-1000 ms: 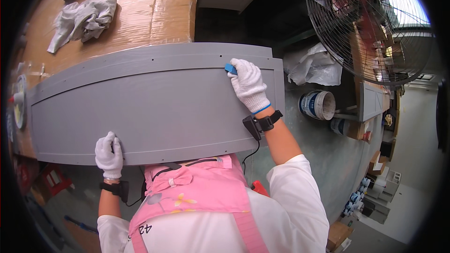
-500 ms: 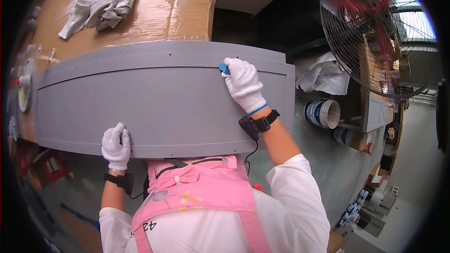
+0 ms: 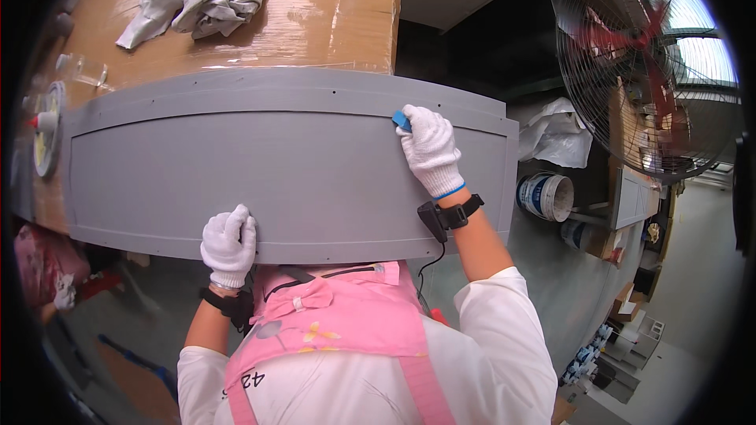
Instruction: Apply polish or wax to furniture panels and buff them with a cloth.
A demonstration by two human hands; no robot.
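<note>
A long grey panel (image 3: 315,181) with a raised border lies across in front of me. My right hand (image 3: 431,149), in a white knit glove, is closed around a small blue piece (image 3: 402,120) whose kind I cannot make out. That piece meets the inner edge of the far border, toward the panel's right end. Gloved as well, my left hand (image 3: 228,245) rests on the near border left of the middle. Its fingers lie over the surface with the thumb slightly apart, and nothing shows in them.
Beyond the panel, a crumpled grey cloth (image 3: 197,1) lies on a film-wrapped brown surface (image 3: 315,24). A large caged fan (image 3: 647,63) stands at the far right, above a white bucket (image 3: 545,196) and plastic sheeting (image 3: 557,134). A round disc-shaped item (image 3: 49,130) sits left.
The view has swung, so the panel, cloth and bucket appear farther right. Along the far border, my right hand has slid slightly left relative to a small hole. My left hand stays on the near border.
</note>
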